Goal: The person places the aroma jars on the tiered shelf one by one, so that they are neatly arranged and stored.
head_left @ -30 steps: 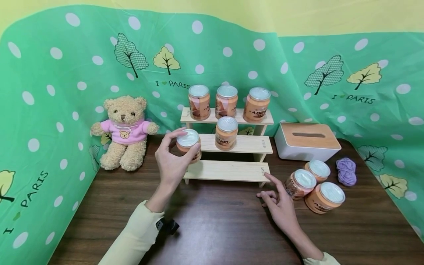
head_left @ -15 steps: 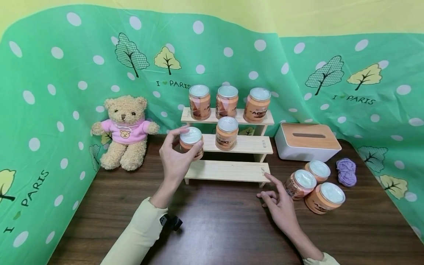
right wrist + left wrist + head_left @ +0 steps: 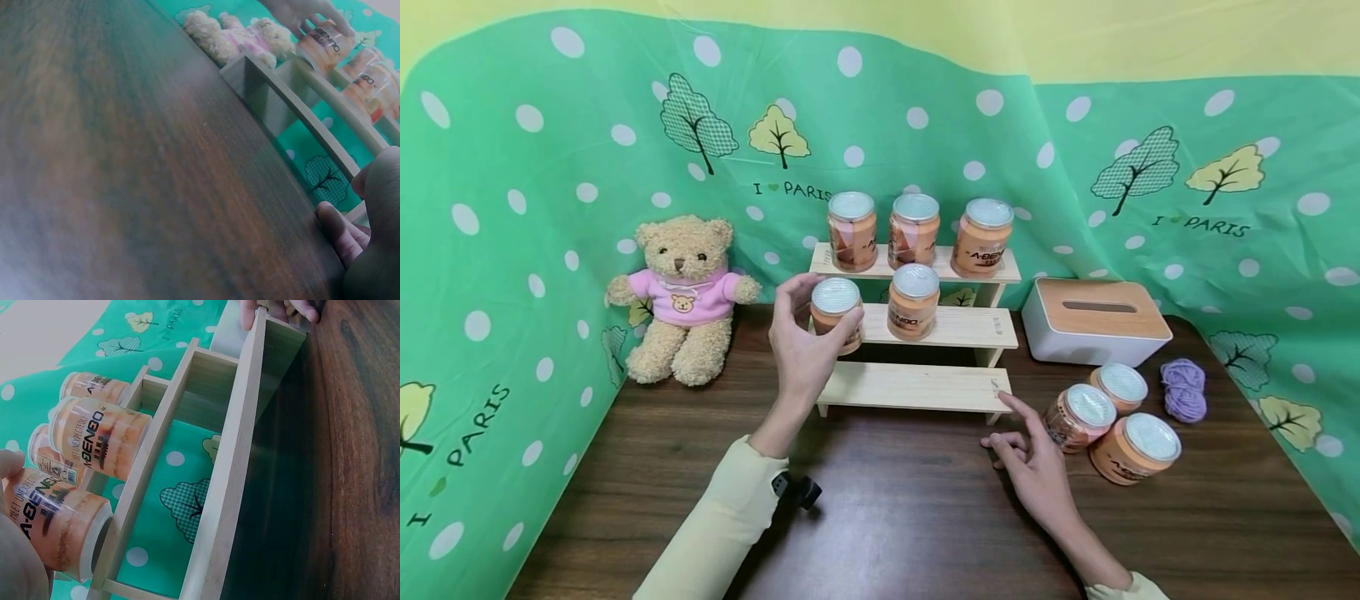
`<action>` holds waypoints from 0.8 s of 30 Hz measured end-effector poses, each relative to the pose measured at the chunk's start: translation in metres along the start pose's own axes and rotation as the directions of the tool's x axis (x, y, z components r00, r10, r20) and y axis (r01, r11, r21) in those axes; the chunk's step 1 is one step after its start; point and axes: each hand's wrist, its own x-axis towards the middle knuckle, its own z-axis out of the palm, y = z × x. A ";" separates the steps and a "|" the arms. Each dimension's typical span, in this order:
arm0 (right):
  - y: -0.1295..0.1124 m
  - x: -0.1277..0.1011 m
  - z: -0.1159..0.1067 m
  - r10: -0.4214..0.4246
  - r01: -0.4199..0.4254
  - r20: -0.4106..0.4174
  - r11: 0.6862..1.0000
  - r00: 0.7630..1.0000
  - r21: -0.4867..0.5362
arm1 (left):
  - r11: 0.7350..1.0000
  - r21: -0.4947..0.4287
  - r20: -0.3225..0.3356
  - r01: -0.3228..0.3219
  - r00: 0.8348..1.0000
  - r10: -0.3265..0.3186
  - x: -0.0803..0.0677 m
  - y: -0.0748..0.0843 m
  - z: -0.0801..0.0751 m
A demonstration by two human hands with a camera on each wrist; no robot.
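Observation:
My left hand [image 3: 805,354] grips an orange jar [image 3: 837,312] with a silvery lid, thumb on one side and fingers on the other. This jar is at the left end of the middle step of a wooden three-step shelf [image 3: 917,387]. In the left wrist view the held jar [image 3: 56,525] tilts slightly, part of its underside showing near the step's edge. Another jar [image 3: 913,304] stands on that step. My right hand [image 3: 1033,467] has its index finger extended to the right end of the lowest step, the other fingers loosely bent, holding nothing.
Three jars [image 3: 983,240] stand in a row on the top step. Three more jars [image 3: 1135,450] cluster on the table right of my right hand. Behind them are a tissue box [image 3: 1097,321] and purple yarn [image 3: 1183,390]. A teddy bear [image 3: 681,300] sits at the left.
The left hand has moved the held jar right and farther back, from beside the shelf to the middle step's left end. The right hand has stayed put.

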 end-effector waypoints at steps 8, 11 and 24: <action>0.000 0.000 0.000 -0.008 0.008 0.003 1.000 1.000 -0.002 | 0.998 -0.023 -0.036 0.062 0.997 -0.062 0.001 -0.005 0.002; 0.000 0.001 0.000 -0.010 0.010 0.001 1.000 1.000 -0.003 | 0.997 -0.031 -0.044 0.065 0.997 -0.066 0.002 -0.006 0.002; 0.000 0.000 0.001 -0.016 0.016 -0.001 1.000 1.000 -0.004 | 0.998 -0.006 -0.046 0.056 0.997 -0.056 0.007 -0.013 -0.001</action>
